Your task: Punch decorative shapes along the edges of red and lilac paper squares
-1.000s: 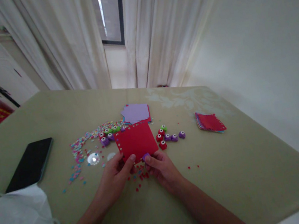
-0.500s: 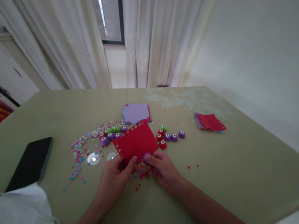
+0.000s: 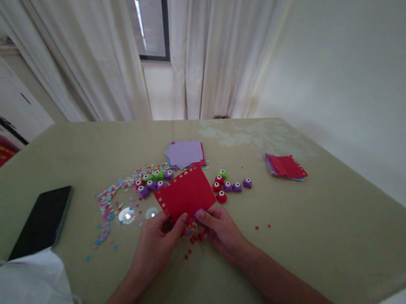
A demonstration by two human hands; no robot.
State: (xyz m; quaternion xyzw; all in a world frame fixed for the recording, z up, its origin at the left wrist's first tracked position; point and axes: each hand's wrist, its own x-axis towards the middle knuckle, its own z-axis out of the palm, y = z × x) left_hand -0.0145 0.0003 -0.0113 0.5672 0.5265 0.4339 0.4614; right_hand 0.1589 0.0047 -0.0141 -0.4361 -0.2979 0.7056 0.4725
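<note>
Red card [image 3: 186, 193] is held in the left hand [image 3: 158, 238].

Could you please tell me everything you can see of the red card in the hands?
The red card looks like thin paper, four-sided, with small cut-outs along its far and left edges. It is held tilted over the table. The left hand grips its near left part, thumb on top; the right hand holds a small purple piece at its near edge.
</note>
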